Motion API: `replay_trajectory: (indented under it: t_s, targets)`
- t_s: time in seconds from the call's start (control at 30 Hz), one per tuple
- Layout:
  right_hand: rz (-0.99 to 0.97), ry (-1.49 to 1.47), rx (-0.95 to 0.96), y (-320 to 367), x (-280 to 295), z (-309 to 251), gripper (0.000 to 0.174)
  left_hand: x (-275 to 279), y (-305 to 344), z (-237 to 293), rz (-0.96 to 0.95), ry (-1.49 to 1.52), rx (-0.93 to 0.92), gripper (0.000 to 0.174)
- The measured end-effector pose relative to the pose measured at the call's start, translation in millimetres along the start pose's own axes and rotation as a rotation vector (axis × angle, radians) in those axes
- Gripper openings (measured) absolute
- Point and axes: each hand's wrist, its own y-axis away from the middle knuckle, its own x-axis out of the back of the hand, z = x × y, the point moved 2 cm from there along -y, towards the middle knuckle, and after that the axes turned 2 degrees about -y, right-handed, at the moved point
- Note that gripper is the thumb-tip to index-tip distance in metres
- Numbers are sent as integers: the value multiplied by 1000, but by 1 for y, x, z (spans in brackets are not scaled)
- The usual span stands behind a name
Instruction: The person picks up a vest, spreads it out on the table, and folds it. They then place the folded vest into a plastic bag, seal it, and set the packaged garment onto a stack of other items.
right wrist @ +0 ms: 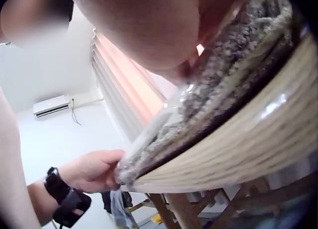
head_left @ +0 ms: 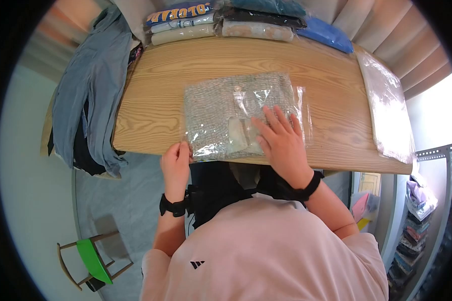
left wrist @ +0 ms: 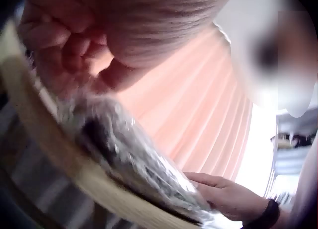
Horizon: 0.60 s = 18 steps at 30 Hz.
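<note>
A folded grey knitted garment (head_left: 211,108) with a round button lies on the table in a clear plastic bag (head_left: 300,108). My left hand (head_left: 176,158) pinches the bag's near left corner at the table's front edge. Spread over the right part of the bag, my right hand (head_left: 284,140) rests with its fingers straight. Seen from the left wrist, the shiny bag (left wrist: 144,149) lies along the table edge, with the right hand (left wrist: 223,194) at its far end. The right wrist view shows the knit (right wrist: 213,85) from the side and my left hand (right wrist: 97,169) at the corner.
Bagged folded clothes (head_left: 256,30) are stacked along the back of the wooden table (head_left: 150,100). A pile of clear plastic bags (head_left: 386,105) lies at the right end. Blue-grey trousers (head_left: 95,75) hang over the left side. A green-backed chair (head_left: 93,261) stands on the floor at left.
</note>
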Motion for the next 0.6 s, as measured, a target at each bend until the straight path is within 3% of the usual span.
replay_trajectory:
  t_s: [0.07,0.1,0.17,0.2,0.27,0.3,0.37,0.47,0.6]
  targets:
    - [25,-30,-65,-4,-9,10,35,11,2,31,90,-613,-120,15]
    - [26,-31,-55,-6,-9,9,35,14,1,47,99,-612,-116,15]
    - [16,-42,-67,-6,-8,8,35,12,2,87,168,-642,-591,32]
    - [9,-38,-58,-5,-8,9,35,9,0,95,174,-637,-582,32]
    - [-23,-35,-80,-8,-9,11,36,-10,-6,105,-487,-687,-752,49]
    - [-19,-48,-63,-11,-9,12,36,-15,-15,101,-471,-702,-743,49]
    - [-49,-13,-49,-14,-9,18,40,-29,-31,82,-584,-881,-943,53]
    - [-135,97,71,-18,-6,19,46,-32,-45,66,-595,-1021,-1007,55]
    - [-206,78,126,-17,-7,22,46,-35,-47,61,-646,-1047,-952,55]
